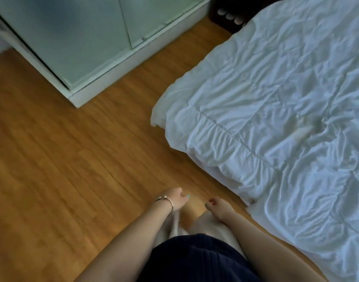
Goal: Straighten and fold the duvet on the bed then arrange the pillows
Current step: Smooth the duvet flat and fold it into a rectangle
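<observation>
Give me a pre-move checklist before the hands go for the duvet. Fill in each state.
1. Left hand free: ok, fingers loosely curled, nothing in its grip.
2. Right hand free: ok, holds nothing.
3. Hands on the duvet: not ok, both hang over the wooden floor, apart from it.
4. Duvet smooth: not ok, wrinkled all over, with a puckered spot near its middle.
5. Near corner of the duvet reachable: ok, it hangs off the bed's edge with open floor beside it.
6. Pillows ready: cannot tell, none in view.
</observation>
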